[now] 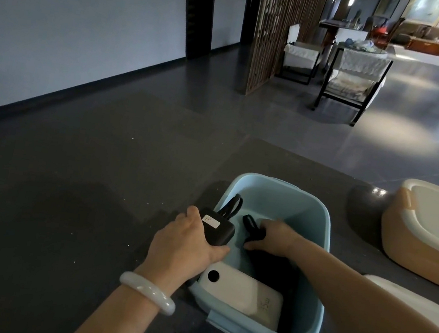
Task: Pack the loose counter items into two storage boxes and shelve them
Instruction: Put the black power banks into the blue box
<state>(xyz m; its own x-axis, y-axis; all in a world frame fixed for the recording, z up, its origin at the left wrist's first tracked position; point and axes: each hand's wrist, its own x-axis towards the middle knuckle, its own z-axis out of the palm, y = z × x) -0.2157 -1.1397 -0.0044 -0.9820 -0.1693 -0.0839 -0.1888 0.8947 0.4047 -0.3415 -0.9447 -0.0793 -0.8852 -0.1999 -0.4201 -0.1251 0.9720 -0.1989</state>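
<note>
Pale blue plastic forms the open storage box [309,263] standing on the dark speckled worktop [66,201], close to its near edge and right of the middle. Inside, a white power bank [246,291] leans against the near left wall, with a round dark button at its upper left and faint digits on its face.

At the box's left rim, the left hand [187,243] grips a black power bank [218,229] bearing a small white label; its fingers [194,213] wrap the far side and the thumb presses the near edge. A black strap loop [231,206] rises from that device over the rim toward the far left corner of the box. A white bangle [145,291] circles the left wrist.

Reaching down into the box, the right hand [273,237] has its fingers closed around a second black item [253,227] with a looped strap, lying on the box floor; what that item is cannot be told, since the hand and shadow cover most of it.

Toward the right edge of the worktop sits a tan and cream lidded box [414,239], well apart from the blue one, and part of a cream lid [419,304] shows beside the right forearm.
</note>
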